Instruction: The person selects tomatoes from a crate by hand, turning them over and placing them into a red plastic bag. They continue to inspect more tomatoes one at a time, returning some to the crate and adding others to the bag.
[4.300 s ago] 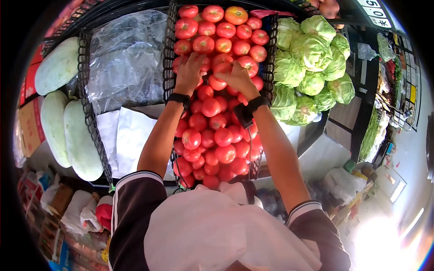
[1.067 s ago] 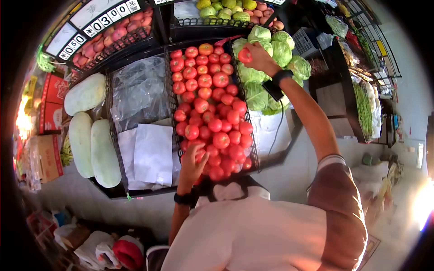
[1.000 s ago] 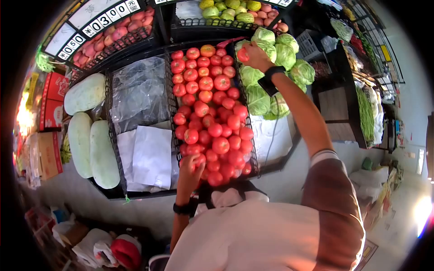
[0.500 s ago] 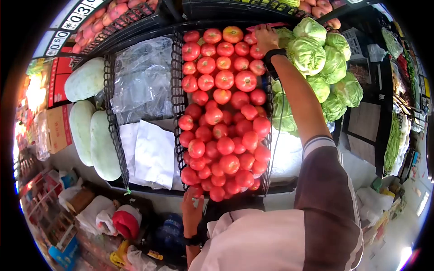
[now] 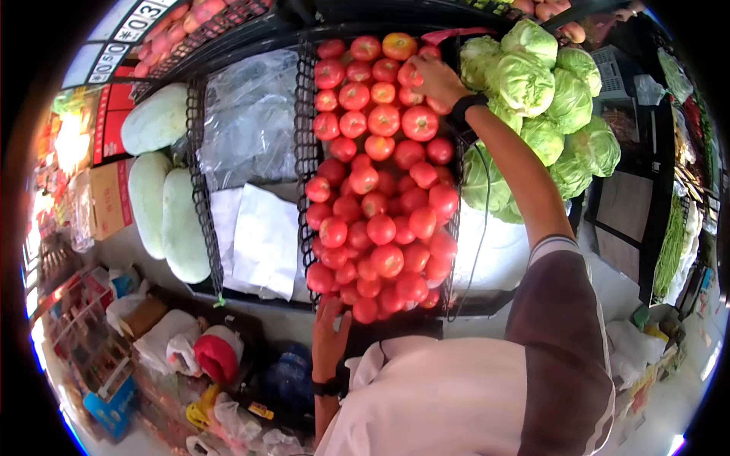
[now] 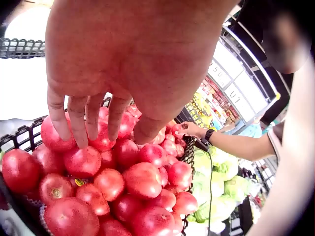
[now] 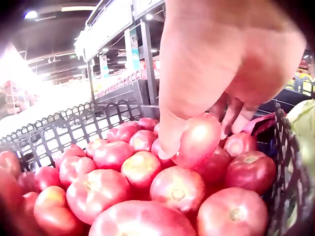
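Red tomatoes (image 5: 382,228) fill a black mesh-sided bin (image 5: 306,137), in neat rows at the back and heaped at the front. At the back right, my right hand (image 5: 442,83) grips a tomato (image 7: 199,140) between thumb and fingers, low over other tomatoes in the right wrist view. My left hand (image 5: 329,342) is at the bin's front left corner. In the left wrist view its fingers hang loosely extended over the front tomatoes (image 6: 82,161), touching some of them, and grip none. The undersides of its fingertips are partly hidden.
Green cabbages (image 5: 544,99) are piled right of the bin. On the left lie clear plastic bags (image 5: 251,114), white sheets (image 5: 266,239) and pale green melons (image 5: 186,224). A thin cable (image 5: 482,228) hangs from the right wrist.
My right hand, earlier holding a tomato over the cabbages, has moved left to the bin's back corner and then slightly nearer. My left hand has drawn back from the heap to the front edge.
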The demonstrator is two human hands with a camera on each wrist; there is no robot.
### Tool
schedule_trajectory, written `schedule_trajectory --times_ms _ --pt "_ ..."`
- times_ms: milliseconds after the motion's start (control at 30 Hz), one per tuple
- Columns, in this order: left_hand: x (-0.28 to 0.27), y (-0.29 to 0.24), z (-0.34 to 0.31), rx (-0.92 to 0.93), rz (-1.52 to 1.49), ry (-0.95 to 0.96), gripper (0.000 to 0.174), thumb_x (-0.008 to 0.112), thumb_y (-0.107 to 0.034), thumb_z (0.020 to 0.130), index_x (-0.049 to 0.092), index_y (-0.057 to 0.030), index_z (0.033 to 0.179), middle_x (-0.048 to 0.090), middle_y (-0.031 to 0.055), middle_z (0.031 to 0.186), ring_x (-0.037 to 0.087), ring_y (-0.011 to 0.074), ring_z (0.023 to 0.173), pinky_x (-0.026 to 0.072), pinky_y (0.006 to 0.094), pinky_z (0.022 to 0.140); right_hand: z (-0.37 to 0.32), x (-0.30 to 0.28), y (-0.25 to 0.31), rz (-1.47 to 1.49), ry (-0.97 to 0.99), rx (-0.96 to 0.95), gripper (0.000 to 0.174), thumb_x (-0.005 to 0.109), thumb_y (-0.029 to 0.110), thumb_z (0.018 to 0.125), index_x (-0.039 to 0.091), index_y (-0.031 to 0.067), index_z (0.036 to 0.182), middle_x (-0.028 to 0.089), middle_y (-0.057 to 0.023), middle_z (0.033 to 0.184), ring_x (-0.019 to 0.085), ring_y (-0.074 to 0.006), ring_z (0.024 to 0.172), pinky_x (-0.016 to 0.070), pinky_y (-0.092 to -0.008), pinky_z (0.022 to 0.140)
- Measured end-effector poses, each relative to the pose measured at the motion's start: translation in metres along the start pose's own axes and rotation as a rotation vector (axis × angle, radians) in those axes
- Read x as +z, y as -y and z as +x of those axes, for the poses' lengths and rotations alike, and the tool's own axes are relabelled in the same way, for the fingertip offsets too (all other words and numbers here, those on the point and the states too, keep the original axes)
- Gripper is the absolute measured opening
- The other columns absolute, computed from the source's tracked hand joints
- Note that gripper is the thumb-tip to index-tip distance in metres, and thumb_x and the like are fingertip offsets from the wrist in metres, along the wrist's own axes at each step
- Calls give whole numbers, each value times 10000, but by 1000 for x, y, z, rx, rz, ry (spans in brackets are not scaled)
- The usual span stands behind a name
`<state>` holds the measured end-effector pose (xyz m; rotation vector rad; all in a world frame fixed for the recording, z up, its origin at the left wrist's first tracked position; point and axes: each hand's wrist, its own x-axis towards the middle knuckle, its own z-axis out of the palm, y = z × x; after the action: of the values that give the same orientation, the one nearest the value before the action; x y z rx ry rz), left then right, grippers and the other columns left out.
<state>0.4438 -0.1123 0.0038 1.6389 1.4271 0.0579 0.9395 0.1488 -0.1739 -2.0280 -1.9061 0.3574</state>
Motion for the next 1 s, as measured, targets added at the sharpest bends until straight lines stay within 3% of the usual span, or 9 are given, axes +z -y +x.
schedule_trajectory --times_ms 100,367,533,633,733,833,867,1000 --pt "1 -2 -5 -5 -30 -36 294 652 -89 908 588 13 1177 609 211 1179 601 398 1062 494 428 916 4 13 8 26 -3 123 549 774 244 733 550 96 1212 554 -224 1207 623 -446 1032 545 -517 856" --pt "7 -2 47 235 246 -84 514 666 -111 877 479 -16 1347 503 260 1326 509 455 1188 444 487 992 -77 13 66 269 36 -87 691 823 268 684 497 67 1259 544 -227 1208 593 -444 1063 530 -495 886" --pt "7 2 96 453 385 -150 664 688 -119 837 411 -45 1435 414 249 1456 455 439 1276 399 506 1056 -143 8 99 458 77 -6 707 861 288 653 536 12 1218 571 -242 1171 599 -401 1050 511 -449 895" --pt "10 12 120 468 399 -100 747 705 -111 837 357 -71 1496 428 236 1454 423 443 1330 391 507 1089 -159 7 120 527 58 90 728 875 321 645 544 -21 1196 582 -252 1182 604 -393 1063 505 -441 896" --pt "19 16 130 349 502 -68 738 700 -91 834 365 -88 1491 424 238 1459 419 440 1340 390 503 1087 -145 9 146 609 81 178 768 878 386 633 551 -54 1171 581 -293 1201 596 -420 1096 497 -451 921" --pt "28 24 138 380 469 -166 627 684 -93 837 442 -116 1415 450 193 1451 470 408 1292 438 528 998 -113 34 170 534 43 157 790 871 401 646 535 -64 1190 577 -315 1182 604 -446 1058 490 -458 940" --pt "27 26 142 388 430 -177 525 647 -57 846 493 -109 1345 516 166 1367 512 384 1239 458 526 943 -103 40 176 551 50 111 805 884 392 641 517 -73 1187 564 -335 1165 612 -457 1019 506 -461 914" --pt "16 17 150 389 462 -147 443 642 -32 828 551 -103 1255 589 138 1200 574 364 1110 477 501 869 -60 80 204 462 153 104 841 889 382 640 504 -62 1242 560 -285 1189 591 -433 1100 510 -459 911"
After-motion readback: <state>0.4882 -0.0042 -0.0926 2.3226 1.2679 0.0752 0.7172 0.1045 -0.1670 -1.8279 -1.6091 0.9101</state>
